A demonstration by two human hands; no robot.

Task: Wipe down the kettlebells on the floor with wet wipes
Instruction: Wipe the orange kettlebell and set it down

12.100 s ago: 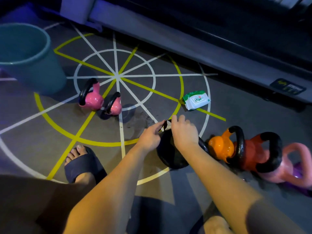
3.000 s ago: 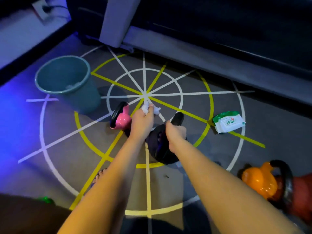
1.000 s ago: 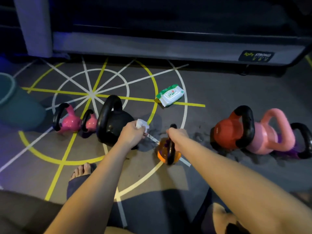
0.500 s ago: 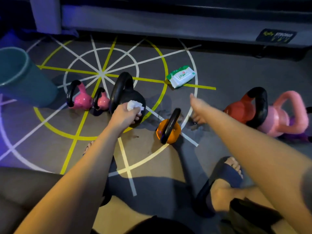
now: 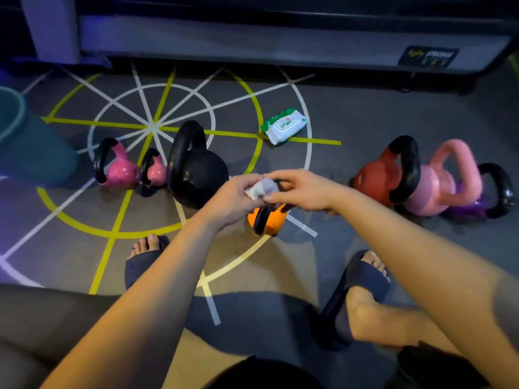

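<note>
Here, above the black kettlebell point(image 5: 196, 169) and the smaller orange kettlebell point(image 5: 268, 219) standing on the floor, the left hand point(image 5: 234, 199) and right hand point(image 5: 304, 190) are both pinching the crumpled wet wipe point(image 5: 261, 188), seemingly refolding it before wiping the orange one next.

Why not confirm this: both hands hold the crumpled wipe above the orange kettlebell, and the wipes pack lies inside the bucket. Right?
Not quite. The head view shows the wipes pack lying on the floor, far from the bucket. The rest holds: left hand and right hand hold the crumpled wipe above the orange kettlebell.
</note>
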